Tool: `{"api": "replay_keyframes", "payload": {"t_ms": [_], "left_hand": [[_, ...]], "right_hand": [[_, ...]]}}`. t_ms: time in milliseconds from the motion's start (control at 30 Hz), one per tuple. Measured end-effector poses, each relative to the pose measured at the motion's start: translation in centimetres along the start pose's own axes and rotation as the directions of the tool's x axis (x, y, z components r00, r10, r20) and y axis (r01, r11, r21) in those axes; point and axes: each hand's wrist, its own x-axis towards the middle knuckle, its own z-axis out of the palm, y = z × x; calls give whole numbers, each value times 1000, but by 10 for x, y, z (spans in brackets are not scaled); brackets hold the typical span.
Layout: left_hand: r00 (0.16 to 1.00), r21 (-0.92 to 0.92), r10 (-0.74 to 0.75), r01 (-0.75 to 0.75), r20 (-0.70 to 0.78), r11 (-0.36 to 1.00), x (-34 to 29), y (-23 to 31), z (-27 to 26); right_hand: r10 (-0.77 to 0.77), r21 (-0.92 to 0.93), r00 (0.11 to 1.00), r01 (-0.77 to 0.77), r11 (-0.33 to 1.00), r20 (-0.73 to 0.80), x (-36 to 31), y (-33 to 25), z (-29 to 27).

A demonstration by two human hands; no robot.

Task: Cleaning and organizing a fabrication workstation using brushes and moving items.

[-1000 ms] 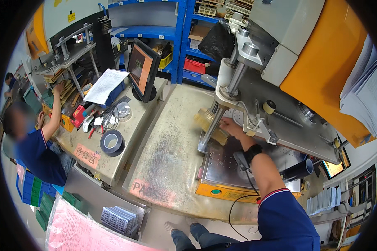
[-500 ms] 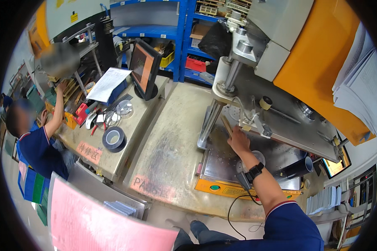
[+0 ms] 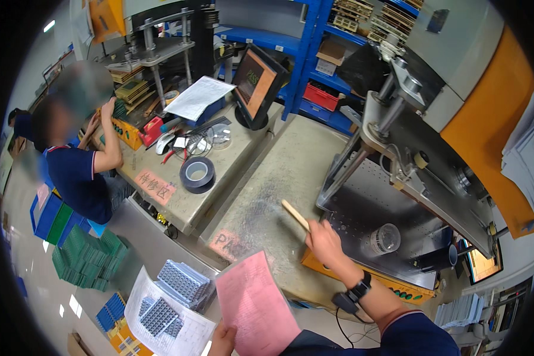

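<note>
My right hand [image 3: 325, 244] is closed round a pale wooden stick [image 3: 295, 214], which points up and left over the worn workbench [image 3: 261, 172]; its other end is hidden in my fist. A black wristband [image 3: 359, 288] with a cable is on that wrist. Low in the picture, my left hand [image 3: 222, 339] grips the lower edge of a pink printed sheet [image 3: 258, 302]. Just left of it is a white printed sheet [image 3: 194, 332], near stacked blue panels [image 3: 183, 282]; I cannot tell what supports it.
On the right stands a press fixture [image 3: 391, 130] over a perforated metal plate [image 3: 362, 207], with a clear round container [image 3: 385, 239] and a dark cylinder [image 3: 436, 259]. The left bench carries a monitor [image 3: 256, 86] and tape roll [image 3: 197, 175]. A co-worker [image 3: 80, 178] sits beyond.
My right hand has drawn the stick out of the fixture, left and toward me. The pink sheet has moved right, and my left hand has come into view holding it. The view has shifted.
</note>
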Motion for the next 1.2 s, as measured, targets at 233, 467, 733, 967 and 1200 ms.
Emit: {"api": "replay_keyframes", "payload": {"t_ms": [233, 467, 733, 967, 1200], "left_hand": [[999, 52, 28, -27, -33, 998, -17, -7, 2], [991, -44, -129, 128, -24, 991, -27, -34, 6], [967, -237, -254, 245, -9, 940, -33, -80, -2], [901, -529, -433, 370, 5, 763, -34, -142, 5], [960, -360, -237, 171, -149, 917, -1, -241, 1]], "right_hand": [[220, -216, 975, -209, 954, 32, 193, 17, 80], [198, -134, 968, -178, 975, 152, 247, 16, 153], [-470, 80, 862, 463, 883, 190, 156, -12, 149], [-507, 167, 853, 486, 858, 124, 102, -4, 115], [-56, -1, 995, 56, 998, -87, 149, 50, 133]]}}
